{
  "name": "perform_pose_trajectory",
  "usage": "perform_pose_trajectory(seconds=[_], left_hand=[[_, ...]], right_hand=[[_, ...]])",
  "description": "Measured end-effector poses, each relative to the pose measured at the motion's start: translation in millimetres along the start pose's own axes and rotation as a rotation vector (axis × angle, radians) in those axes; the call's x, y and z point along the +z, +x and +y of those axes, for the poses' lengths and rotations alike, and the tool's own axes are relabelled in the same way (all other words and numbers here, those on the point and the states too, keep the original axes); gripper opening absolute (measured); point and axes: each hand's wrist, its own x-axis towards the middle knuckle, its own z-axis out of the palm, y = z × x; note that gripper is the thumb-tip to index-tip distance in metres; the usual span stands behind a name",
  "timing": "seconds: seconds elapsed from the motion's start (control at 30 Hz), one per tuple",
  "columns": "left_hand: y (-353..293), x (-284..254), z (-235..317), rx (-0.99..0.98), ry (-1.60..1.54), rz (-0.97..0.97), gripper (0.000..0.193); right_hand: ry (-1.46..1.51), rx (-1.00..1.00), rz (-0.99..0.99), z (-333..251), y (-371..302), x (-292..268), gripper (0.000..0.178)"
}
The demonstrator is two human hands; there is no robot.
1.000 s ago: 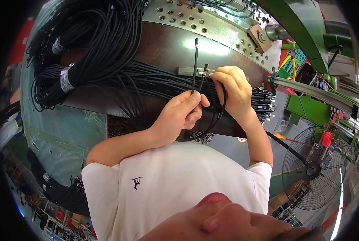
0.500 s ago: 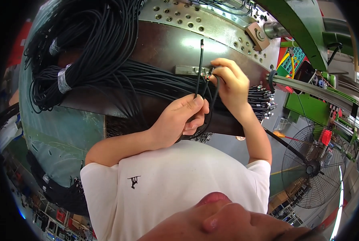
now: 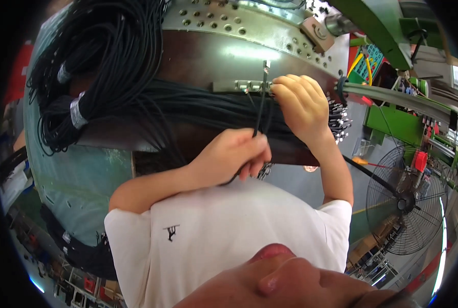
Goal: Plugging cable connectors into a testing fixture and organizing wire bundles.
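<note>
My left hand [image 3: 236, 158] is closed round a thin black cable [image 3: 260, 114]. The cable stands up from its fingers, with a small bright tip [image 3: 266, 66] in front of the metal strip. My right hand [image 3: 306, 107] is held beyond it to the right, its fingers bent and pressed together at the right end of the narrow metal strip [image 3: 224, 87]. What those fingertips pinch, if anything, is hidden. Small silvery pieces [image 3: 243, 86] sit along the strip. Under both hands runs a thick bundle of black cables [image 3: 198, 105].
Coiled black cables tied with a silvery band [image 3: 78, 112] lie at the left. Behind the dark work surface [image 3: 198, 56] is a perforated metal plate [image 3: 213, 23] with a bolted block [image 3: 317, 33]. Cable ends [image 3: 340, 120] stick out at the right. A floor fan [image 3: 405, 203] stands beyond.
My right hand has turned more knuckles-up, at the strip's right end. The cable it was pinching no longer shows in its fingers. The upright cable tip now looks bright instead of dark.
</note>
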Motion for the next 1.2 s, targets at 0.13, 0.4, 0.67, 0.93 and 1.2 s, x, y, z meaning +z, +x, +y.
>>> perform_pose_trajectory(seconds=[0.13,0.4,0.67,0.93,1.2], left_hand=[[-7,2,3,0.131,0.357,0.054,0.041],[5,1,0,0.105,0.408,0.025,0.044],[22,15,37,-0.022,0.635,-0.035,0.042],[15,1,45,0.112,0.84,-0.081,0.038],[55,-54,94,0.758,1.336,0.538,0.027]], right_hand=[[0.368,0.508,0.053,1,-31,16,0.017],[0.399,0.578,0.006,-2,-35,16,0.012],[-0.036,0.132,0.002,8,-10,-10,0.028],[0.288,0.502,0.088,9,-46,9,0.021],[0.105,0.38,-0.019,12,-45,13,0.029]])
